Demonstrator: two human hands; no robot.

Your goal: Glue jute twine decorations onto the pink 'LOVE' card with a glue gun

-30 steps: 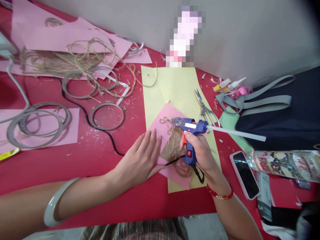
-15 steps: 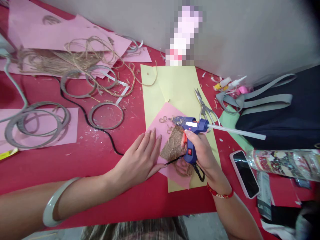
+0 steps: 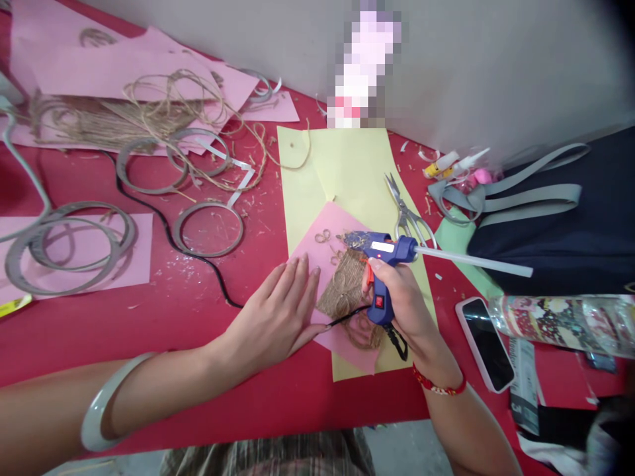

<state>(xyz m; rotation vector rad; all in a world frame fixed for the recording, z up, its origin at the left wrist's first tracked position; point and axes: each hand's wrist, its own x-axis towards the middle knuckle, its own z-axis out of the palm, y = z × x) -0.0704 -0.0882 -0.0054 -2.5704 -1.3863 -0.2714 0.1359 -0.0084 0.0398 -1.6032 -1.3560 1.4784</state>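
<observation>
My right hand (image 3: 399, 291) is wrapped round the handle of a blue glue gun (image 3: 381, 277), a finger at its orange trigger. A long white glue stick (image 3: 476, 260) juts from the gun's back, and its nozzle points left over a pink sheet (image 3: 325, 225). On that sheet lies a twine-wrapped piece (image 3: 342, 291) with thin twine loops on it, partly behind the gun. Small twine loops (image 3: 322, 235) sit near the nozzle. My left hand (image 3: 278, 304) lies flat, fingers stretched over the pink sheet's left edge, across the gun's black cord (image 3: 208, 261). Beneath is a yellow sheet (image 3: 342, 158).
Scissors (image 3: 404, 211) rest on the yellow sheet's right side. Tape rings (image 3: 211, 228), loose twine (image 3: 173, 99) and pink papers (image 3: 94, 66) lie leftward. A phone (image 3: 485, 345), a plastic-wrapped bottle (image 3: 555, 324), small glue bottles (image 3: 441, 165) and a dark bag (image 3: 555, 225) are rightward.
The glue gun has shifted very slightly right with my right hand. My left hand stays flat on the pink sheet. The view has moved a little.
</observation>
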